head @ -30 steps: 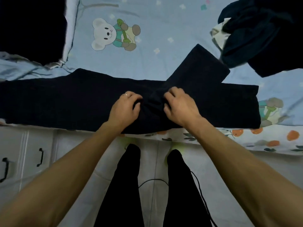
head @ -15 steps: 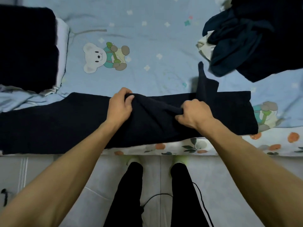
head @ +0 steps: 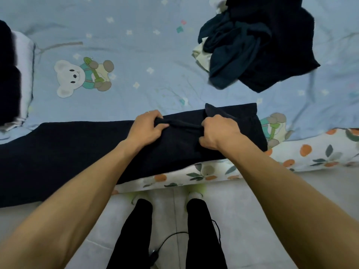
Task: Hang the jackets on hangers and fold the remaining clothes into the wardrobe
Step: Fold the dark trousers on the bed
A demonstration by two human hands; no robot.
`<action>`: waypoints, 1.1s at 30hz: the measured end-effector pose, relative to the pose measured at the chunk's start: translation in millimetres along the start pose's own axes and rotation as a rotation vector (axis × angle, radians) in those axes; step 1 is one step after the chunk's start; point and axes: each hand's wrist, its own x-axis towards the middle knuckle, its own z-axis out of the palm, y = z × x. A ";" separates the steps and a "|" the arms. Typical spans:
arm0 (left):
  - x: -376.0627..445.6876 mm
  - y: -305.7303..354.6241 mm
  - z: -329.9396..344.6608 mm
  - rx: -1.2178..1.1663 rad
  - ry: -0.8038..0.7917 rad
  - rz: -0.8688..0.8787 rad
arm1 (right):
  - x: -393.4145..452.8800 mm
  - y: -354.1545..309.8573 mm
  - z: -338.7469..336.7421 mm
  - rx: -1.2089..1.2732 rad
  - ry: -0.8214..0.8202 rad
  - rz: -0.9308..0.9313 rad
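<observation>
Dark trousers (head: 77,152) flat on bed (head: 155,55), frame centre to left edge. Left hand (head: 144,128) and right hand (head: 218,133) each pinch raised fabric ridge, grip closed. Step: folding. Next, judged: carry fold across, flatten. Unfolded pile (head: 258,45) upper right.

A pale blue bedsheet (head: 147,55) printed with a teddy bear (head: 81,77) covered the bed, and a second bear print (head: 274,129) showed at its right edge. A white cover with an orange fruit pattern (head: 310,152) hung along the bed's near side. Below, a black cable (head: 174,241) lay on the light tiled floor (head: 252,220).
</observation>
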 end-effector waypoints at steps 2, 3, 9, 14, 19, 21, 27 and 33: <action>3.8 7.9 4.0 0.032 -0.014 -0.072 | -1.8 13.4 -5.1 -0.064 -0.025 0.010; 6.1 12.2 7.4 0.047 -0.040 -0.092 | -1.8 20.0 -6.2 -0.113 -0.022 0.011; 20.2 60.6 28.6 -0.084 -0.271 -0.052 | 10.2 60.1 4.8 -0.015 0.196 0.027; 39.4 93.7 44.7 -0.313 -0.141 -0.078 | 15.1 115.8 36.7 0.288 0.249 0.184; 61.1 94.0 63.5 0.046 -0.198 -0.100 | 17.4 153.5 67.9 0.590 0.236 0.280; 66.1 102.6 73.5 0.077 -0.166 -0.066 | 17.4 162.5 73.6 0.734 0.282 0.343; 62.2 113.7 95.2 0.217 0.052 0.103 | 9.1 182.6 86.9 1.044 0.352 0.405; 57.4 122.4 125.4 0.390 0.126 0.152 | 7.2 195.2 87.1 1.183 0.320 0.302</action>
